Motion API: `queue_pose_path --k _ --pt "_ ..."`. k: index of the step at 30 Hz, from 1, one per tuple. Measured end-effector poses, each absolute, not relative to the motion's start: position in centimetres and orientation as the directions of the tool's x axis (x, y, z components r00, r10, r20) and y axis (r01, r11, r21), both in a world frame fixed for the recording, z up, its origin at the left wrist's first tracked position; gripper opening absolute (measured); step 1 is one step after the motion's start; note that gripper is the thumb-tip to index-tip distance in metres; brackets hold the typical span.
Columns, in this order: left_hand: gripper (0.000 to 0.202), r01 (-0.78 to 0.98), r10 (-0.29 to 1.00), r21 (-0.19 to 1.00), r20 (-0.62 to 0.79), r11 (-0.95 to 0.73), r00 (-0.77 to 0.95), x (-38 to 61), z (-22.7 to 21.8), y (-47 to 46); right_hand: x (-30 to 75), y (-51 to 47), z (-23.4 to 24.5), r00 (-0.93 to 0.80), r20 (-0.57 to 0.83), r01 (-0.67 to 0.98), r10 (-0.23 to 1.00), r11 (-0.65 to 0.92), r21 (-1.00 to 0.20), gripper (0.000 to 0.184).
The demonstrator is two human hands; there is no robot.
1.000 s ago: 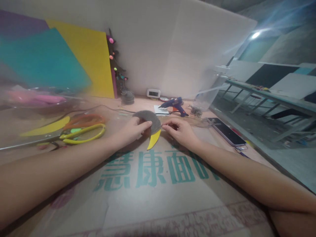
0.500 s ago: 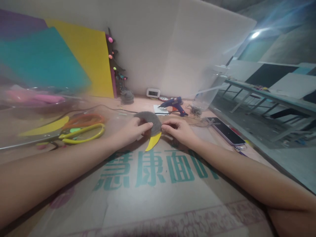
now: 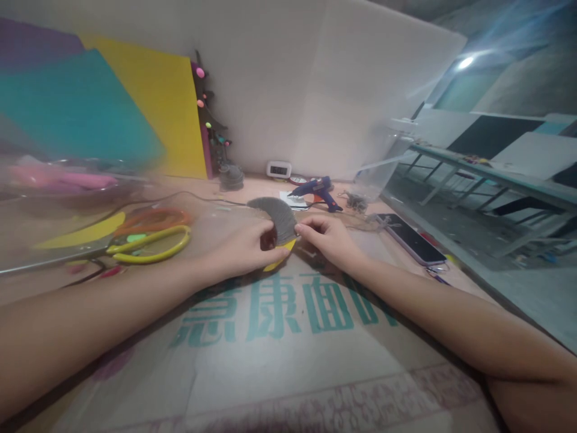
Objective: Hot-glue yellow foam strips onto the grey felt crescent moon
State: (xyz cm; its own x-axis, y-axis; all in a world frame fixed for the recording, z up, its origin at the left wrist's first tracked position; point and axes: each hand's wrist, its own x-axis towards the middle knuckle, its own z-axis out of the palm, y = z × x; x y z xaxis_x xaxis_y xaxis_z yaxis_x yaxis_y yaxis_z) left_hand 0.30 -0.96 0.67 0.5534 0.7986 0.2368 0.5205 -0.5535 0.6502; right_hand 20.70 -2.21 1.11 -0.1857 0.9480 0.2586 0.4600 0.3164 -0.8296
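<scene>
My left hand and my right hand both pinch a small craft piece above a cardboard sheet with green print. The piece is a curved grey felt shape with a yellow foam crescent under it. My left thumb and fingers close on the yellow part and the lower grey edge. My right fingertips grip the grey shape's right edge. The left hand covers most of the yellow crescent.
Yellow-handled scissors and orange-handled ones lie at left beside a yellow foam offcut. A blue glue gun, a small clock, a phone and coloured sheets stand further back.
My left hand has slid down over the yellow crescent, hiding most of it. The grey shape has tipped up slightly. My right hand has barely moved.
</scene>
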Motion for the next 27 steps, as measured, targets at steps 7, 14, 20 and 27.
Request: queue_pose_path --k 7,14,20,27 --pt "0.030 0.469 0.740 0.634 0.258 -0.615 0.621 0.37 0.70 -0.71 20.75 -2.31 1.23 -0.190 0.256 0.475 0.948 0.317 -0.821 0.028" --pt "0.037 0.521 0.774 0.606 0.276 -0.600 0.571 0.26 0.31 -0.55 20.61 -2.24 1.13 -0.187 0.331 0.511 0.925 0.379 -0.772 0.024" --pt "0.039 0.544 0.791 0.601 0.278 -0.585 0.544 0.26 0.12 -0.57 20.24 -2.52 1.07 -0.185 0.319 0.519 0.930 0.368 -0.772 0.022" --pt "0.035 0.487 0.774 0.642 0.283 -0.592 0.566 0.20 0.21 -0.49 20.22 -2.67 0.98 -0.190 0.301 0.480 0.934 0.356 -0.802 0.023"
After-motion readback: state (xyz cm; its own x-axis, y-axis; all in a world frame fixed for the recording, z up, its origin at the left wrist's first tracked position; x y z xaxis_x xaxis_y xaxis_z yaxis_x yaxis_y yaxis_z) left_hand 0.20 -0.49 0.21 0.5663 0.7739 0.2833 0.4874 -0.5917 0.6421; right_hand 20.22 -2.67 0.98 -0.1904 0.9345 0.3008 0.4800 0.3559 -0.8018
